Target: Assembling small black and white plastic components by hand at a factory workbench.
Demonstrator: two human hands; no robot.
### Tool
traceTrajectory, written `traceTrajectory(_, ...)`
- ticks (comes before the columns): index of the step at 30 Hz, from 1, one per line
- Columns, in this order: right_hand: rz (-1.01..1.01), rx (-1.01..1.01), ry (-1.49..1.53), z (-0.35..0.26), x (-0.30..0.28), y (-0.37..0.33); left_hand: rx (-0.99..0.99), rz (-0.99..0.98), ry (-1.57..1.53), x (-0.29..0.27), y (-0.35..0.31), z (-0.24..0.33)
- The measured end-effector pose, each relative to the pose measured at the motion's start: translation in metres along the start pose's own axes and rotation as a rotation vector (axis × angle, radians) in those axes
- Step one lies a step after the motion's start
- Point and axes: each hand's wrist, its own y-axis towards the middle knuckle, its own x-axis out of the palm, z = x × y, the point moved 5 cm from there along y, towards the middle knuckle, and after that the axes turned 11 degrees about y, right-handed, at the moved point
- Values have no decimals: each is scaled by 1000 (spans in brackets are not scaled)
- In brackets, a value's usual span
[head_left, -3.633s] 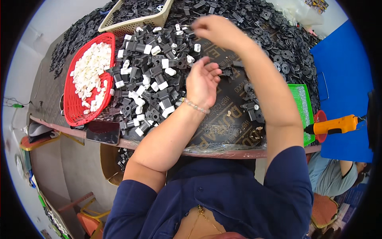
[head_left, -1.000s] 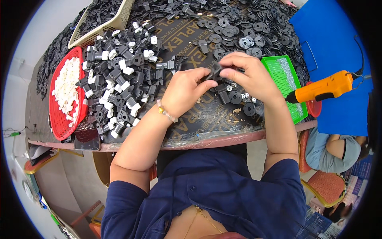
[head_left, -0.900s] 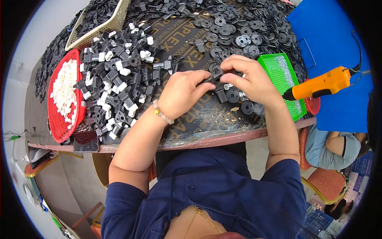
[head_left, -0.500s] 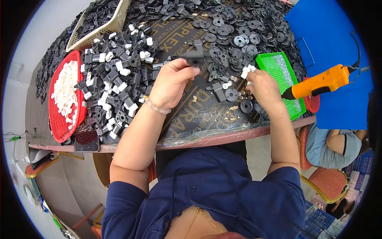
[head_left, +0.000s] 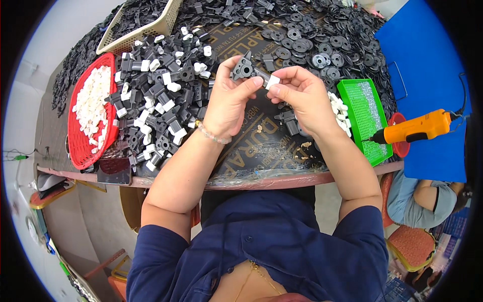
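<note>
In my left hand (head_left: 232,95) is a black plastic bracket (head_left: 244,67) with a triangular flange and a stem, pinched between thumb and fingers. My right hand (head_left: 303,95) pinches a small white plastic cap (head_left: 272,82) at the end of the bracket's stem, the two parts touching. How far the cap sits on the stem I cannot tell. To the left lies a heap of black brackets with white caps (head_left: 158,95). Loose white caps (head_left: 340,113) lie beside my right wrist, partly hidden by it.
A red basket (head_left: 72,123) of white pieces stands left, a beige basket (head_left: 146,34) of black parts behind it. Black discs (head_left: 297,43) cover the far right. A green tray (head_left: 358,126) of small metal parts and an orange electric screwdriver (head_left: 417,127) are at right, near a blue panel (head_left: 427,75).
My right hand has moved left and up from the loose parts with a white cap, bringing it to the bracket in my left hand. The view has shifted slightly.
</note>
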Motion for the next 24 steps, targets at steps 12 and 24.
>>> traceTrajectory(12,-123,-236,-143,-5,7,14,-85,-192,-270,19,-9,5)
traceTrajectory(24,-306,-594,-687,-15,177,118,-191,-64,-563,-29,21,-30)
